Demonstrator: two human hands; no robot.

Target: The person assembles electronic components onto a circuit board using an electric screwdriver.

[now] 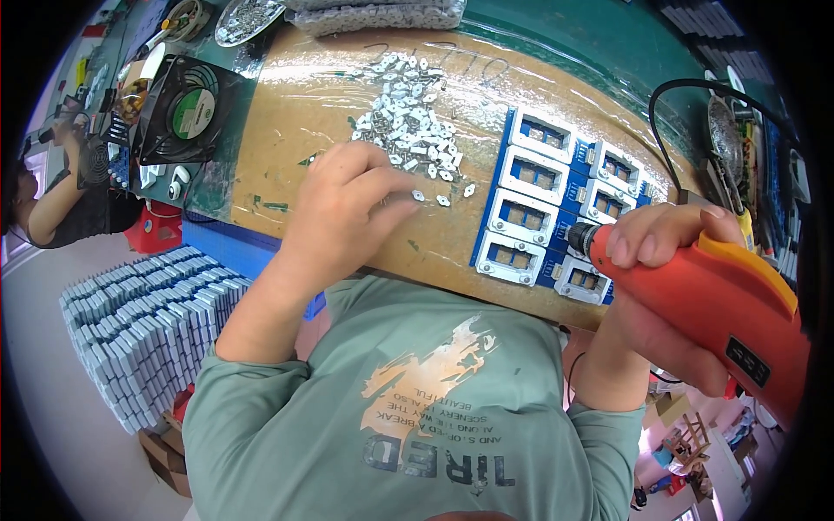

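Note:
My right hand (pixel 647 239) is wrapped round a red and orange power screwdriver (pixel 708 300). Its black chuck (pixel 580 236) points left, over the blue jig (pixel 547 227). White rectangular frames (pixel 521 217) sit in two columns on that jig, with screws visible at the corners of some. Above the bare board, my left hand (pixel 343 204) has its fingers bent and the thumb apart from the forefinger; nothing shows between them. Close to its fingertips lie a few small white tabs (pixel 419 196). Farther off spreads a heap of such tabs and metal bits (pixel 408 122).
A brown board (pixel 287 130) covers the green bench. At left stands a black fan (pixel 189 111); a metal dish of screws (pixel 248 19) sits at the back. A black cable (pixel 656 95) loops at right. Stacked grey pieces (pixel 152 326) stand lower left. Another person (pixel 74 195) is at far left.

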